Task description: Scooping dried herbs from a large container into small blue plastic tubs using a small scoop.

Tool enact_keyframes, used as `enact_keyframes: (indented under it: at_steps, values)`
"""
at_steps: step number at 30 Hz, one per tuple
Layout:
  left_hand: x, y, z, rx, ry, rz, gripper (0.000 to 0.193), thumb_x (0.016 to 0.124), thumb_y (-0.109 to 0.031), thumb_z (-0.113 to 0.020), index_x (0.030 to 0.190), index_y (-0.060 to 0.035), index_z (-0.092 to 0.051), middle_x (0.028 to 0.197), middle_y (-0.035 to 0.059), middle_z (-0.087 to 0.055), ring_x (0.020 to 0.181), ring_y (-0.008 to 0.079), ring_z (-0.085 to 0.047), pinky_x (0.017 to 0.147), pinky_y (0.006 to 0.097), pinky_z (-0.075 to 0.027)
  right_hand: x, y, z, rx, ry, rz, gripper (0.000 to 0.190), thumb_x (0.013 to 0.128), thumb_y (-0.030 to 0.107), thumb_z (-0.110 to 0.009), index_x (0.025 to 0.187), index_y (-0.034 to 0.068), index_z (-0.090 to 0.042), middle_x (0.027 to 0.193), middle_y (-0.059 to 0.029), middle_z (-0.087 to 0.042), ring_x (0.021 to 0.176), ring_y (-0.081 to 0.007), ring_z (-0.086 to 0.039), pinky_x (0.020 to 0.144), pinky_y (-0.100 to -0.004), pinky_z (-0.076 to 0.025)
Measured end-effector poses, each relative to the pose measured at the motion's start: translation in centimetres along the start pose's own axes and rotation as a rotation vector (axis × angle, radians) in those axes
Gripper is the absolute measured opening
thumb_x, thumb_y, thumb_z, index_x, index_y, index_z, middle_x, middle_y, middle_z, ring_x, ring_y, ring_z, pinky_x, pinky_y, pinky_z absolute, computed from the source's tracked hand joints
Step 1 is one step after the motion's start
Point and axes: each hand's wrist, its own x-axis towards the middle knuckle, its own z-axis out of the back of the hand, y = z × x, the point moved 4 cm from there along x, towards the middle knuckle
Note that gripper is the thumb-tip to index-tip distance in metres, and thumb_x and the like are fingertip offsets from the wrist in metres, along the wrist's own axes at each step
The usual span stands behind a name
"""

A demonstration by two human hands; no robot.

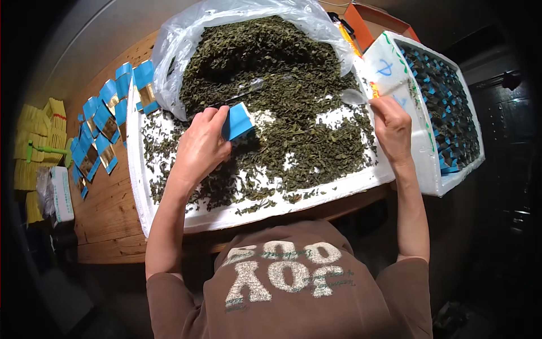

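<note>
My left hand [203,142] grips a small blue packet [239,122] over the left half of a white foam tray [136,169]. The packet is tilted, and its pale edge faces up and right. Dried green leaves [313,148], apparently tea, are spread loosely across the tray under it. At the tray's right rim, my right hand [391,127] is closed on the handle of a spoon [353,97], whose bowl lies over the leaves. Behind both hands, a large clear plastic bag [169,46] lies with its mouth towards me, heaped with the same leaves.
Several blue and gold packets [101,116] lie on the wooden table [112,218] at left. Beyond them are stacked yellow packets [31,148] and a green clip-like tool [46,149]. At right, a tilted foam box [423,114] holds many dark, blue-edged packets. An orange box [377,23] stands behind.
</note>
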Motion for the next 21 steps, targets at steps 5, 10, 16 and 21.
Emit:
enact_keyframes:
  at_steps: [5,10,16,21]
  values:
    - [2.5,-0.8,-1.2,0.124,0.038,-0.006,0.051,0.070,-0.006,-0.069,0.118,-0.0017,-0.050,0.102,0.0150,-0.056,0.100,0.0340,-0.057,0.084,0.0432,-0.052,-1.3,-1.5,-1.8,-0.371,0.066,0.055,0.024,0.073,-0.013,-0.055,0.093,-0.001,-0.061,0.083,-0.0152,-0.062,0.074,-0.0335,-0.061,0.067,-0.0416,-0.050]
    - [4.2,-1.7,-2.2,0.132,0.048,-0.005,0.050,0.067,-0.005,-0.072,0.113,-0.0012,-0.053,0.103,0.0144,-0.057,0.101,0.0334,-0.057,0.084,0.0436,-0.053,-1.6,-1.2,-4.9,-0.348,0.065,0.212,0.010,0.075,-0.006,-0.056,0.082,0.001,-0.055,0.077,-0.0132,-0.055,0.067,-0.0281,-0.057,0.061,-0.0389,-0.047]
    - [5.1,-2.3,-3.1,0.124,0.036,-0.038,0.049,0.066,-0.005,-0.072,0.111,-0.0010,-0.052,0.103,0.0150,-0.056,0.102,0.0337,-0.057,0.084,0.0429,-0.054,-2.4,2.3,-6.1,-0.209,0.135,0.258,0.022,0.075,-0.010,-0.059,0.095,-0.004,-0.063,0.097,-0.0171,-0.067,0.076,-0.0287,-0.063,0.068,-0.0362,-0.052]
    - [5.6,-2.5,-3.2,0.094,0.052,-0.058,0.050,0.066,-0.005,-0.071,0.112,-0.0004,-0.052,0.105,0.0157,-0.056,0.103,0.0340,-0.057,0.082,0.0431,-0.055,-1.2,5.0,-7.6,-0.028,0.108,0.212,0.026,0.072,-0.015,-0.061,0.094,-0.003,-0.065,0.095,-0.0161,-0.069,0.083,-0.0300,-0.068,0.072,-0.0364,-0.056]
